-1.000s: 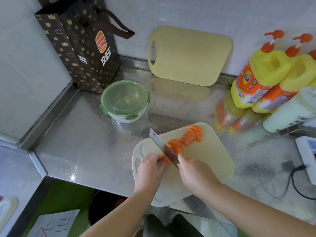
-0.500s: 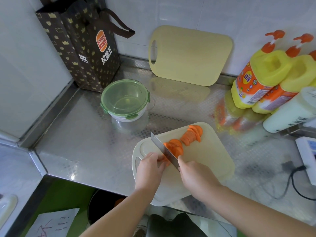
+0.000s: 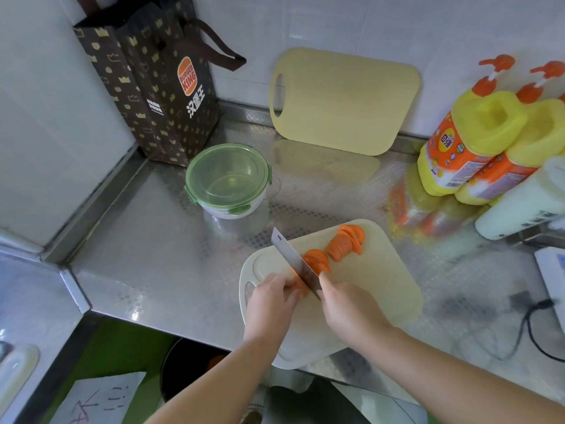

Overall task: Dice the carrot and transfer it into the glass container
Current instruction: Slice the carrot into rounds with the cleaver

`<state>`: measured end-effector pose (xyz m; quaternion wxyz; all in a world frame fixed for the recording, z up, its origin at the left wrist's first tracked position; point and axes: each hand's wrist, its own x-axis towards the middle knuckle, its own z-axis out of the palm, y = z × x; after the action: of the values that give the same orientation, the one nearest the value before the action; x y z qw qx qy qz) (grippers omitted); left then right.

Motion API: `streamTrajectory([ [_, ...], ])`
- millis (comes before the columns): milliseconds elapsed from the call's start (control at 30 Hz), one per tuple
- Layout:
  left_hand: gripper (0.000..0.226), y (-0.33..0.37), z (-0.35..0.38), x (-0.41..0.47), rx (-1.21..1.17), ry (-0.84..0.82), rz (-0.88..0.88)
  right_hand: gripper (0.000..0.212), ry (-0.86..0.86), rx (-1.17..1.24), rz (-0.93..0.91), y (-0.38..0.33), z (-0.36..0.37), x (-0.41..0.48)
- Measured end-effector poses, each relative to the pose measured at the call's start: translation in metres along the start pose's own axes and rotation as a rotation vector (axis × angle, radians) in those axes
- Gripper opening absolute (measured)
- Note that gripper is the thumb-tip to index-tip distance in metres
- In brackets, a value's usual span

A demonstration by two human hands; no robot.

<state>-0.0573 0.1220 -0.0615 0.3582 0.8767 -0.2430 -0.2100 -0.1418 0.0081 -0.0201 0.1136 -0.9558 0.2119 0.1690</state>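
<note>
Left hand point(image 3: 270, 304) holds carrot point(image 3: 319, 260), fingers curled; right hand point(image 3: 348, 310) grips knife point(image 3: 294, 264); lidded glass container point(image 3: 227, 179) stands beyond.

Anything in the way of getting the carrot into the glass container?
Yes: the green lid sits on the glass container, covering its mouth. Nothing else shows on the counter between it and the cutting board with the carrot slices.

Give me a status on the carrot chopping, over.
Right grip holds knife, blade at carrot. Left grip pins carrot on board; slices lie beyond blade. Transfer blocked: lid on container.
</note>
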Motion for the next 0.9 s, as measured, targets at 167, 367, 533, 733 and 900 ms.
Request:
streamTrajectory([
  [167, 0.004, 0.000, 0.004, -0.002, -0.006, 0.039, -0.017, 0.037, 0.080, -0.015, -0.024, 0.002, -0.003, -0.013],
  [367, 0.008, -0.001, 0.003, -0.003, -0.002, 0.056, -0.013, 0.043, 0.061, -0.020, -0.036, -0.002, -0.001, -0.019],
  [533, 0.009, -0.001, 0.002, -0.003, -0.022, 0.063, -0.011, 0.041, 0.058, -0.052, -0.035, -0.002, 0.001, -0.019],
  [733, 0.008, -0.002, 0.002, -0.002, -0.018, 0.056, -0.012, 0.044, 0.044, -0.081, -0.039, -0.003, 0.002, -0.017],
  [900, 0.005, -0.001, 0.002, 0.002, 0.006, 0.049, -0.024, 0.054, -0.039, -0.103, -0.026, -0.009, 0.003, -0.012],
])
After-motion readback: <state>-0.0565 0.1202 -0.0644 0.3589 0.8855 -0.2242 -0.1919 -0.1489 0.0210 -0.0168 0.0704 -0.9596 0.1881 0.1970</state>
